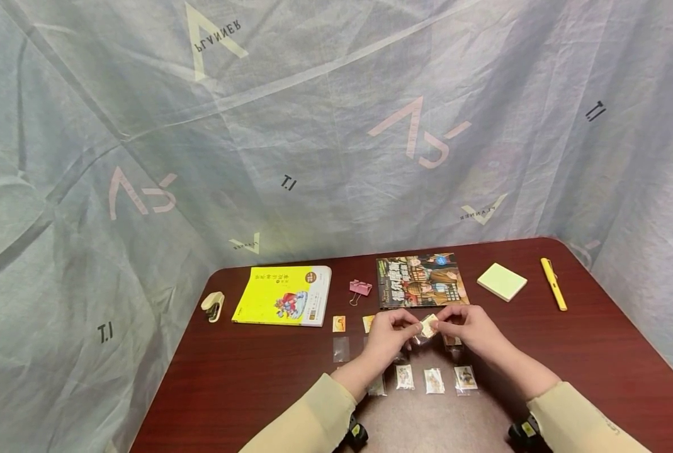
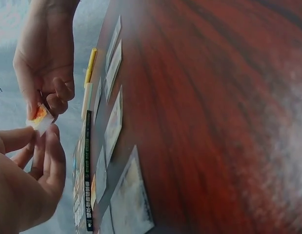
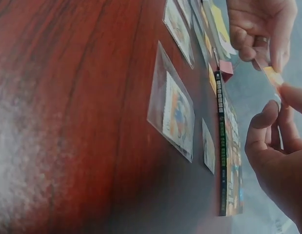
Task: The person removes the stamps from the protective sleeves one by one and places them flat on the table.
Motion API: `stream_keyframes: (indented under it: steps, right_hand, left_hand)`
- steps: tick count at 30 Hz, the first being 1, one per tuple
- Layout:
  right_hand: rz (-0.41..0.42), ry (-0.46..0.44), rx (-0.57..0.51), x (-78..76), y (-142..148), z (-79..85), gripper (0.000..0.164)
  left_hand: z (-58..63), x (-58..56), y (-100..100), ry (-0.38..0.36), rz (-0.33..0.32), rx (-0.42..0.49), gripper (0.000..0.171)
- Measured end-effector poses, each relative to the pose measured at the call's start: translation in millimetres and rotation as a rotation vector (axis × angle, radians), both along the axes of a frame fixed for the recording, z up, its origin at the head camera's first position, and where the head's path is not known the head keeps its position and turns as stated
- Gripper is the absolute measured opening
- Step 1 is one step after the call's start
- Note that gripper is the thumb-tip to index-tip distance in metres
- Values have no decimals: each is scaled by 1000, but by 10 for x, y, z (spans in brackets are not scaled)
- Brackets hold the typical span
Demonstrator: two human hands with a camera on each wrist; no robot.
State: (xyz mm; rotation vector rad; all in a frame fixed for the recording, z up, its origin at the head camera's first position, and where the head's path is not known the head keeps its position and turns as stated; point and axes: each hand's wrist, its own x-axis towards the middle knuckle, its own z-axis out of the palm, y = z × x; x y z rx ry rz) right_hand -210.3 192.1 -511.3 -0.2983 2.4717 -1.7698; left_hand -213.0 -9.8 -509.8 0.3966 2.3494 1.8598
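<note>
Above the table, my left hand (image 1: pixel 386 336) and right hand (image 1: pixel 478 330) meet at a small orange and white stamp (image 1: pixel 429 326). The left thumb and fingers pinch a small clear plastic sleeve (image 3: pixel 261 57) at the stamp. My right thumb and finger pinch the stamp at its other edge, and the fingertips hide part of it. Below the hands lie several sleeved stamps, among them one with a dark figure (image 1: pixel 465 378), one in the middle (image 1: pixel 434 381) and one left of it (image 1: pixel 404 377). A loose orange stamp (image 1: pixel 339 323) lies above a clear sleeve (image 1: pixel 340 350) on the left.
Behind the hands lies a dark comic-style book (image 1: pixel 421 280). Further left are a pink binder clip (image 1: pixel 361 289), a yellow book (image 1: pixel 282 296) and a cream stapler (image 1: pixel 213 306). A sticky-note pad (image 1: pixel 502 281) and a yellow pen (image 1: pixel 554 284) lie at the right on the table (image 1: pixel 585 377).
</note>
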Motion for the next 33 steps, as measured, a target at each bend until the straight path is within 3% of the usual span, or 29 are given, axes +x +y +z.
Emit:
stream_keyframes:
  steps: [5,11,15,21,26,33]
  right_hand:
    - [-17,-14,-39,-65,25,1,23]
    - [-94,23,69,-169,29,-8,18]
    - [-89,19,186,-238,-13,-23,13]
    - [-76,93,457,-340,-127,-56,14]
    - [-53,151,603,-409,-222,-89,18]
    - [-21,215,683,-437,-277,-129,20]
  left_hand:
    - [19,13,-23,83,31,-202,5]
    - [-11,40,14,112,93,-397,10]
    - [-23,74,70,97,129,-508,12]
    - [-36,86,145,182,131,-716,18]
    - [-77,77,193,202,104,-820,22]
    - [-65,54,230,240,137,-891,15]
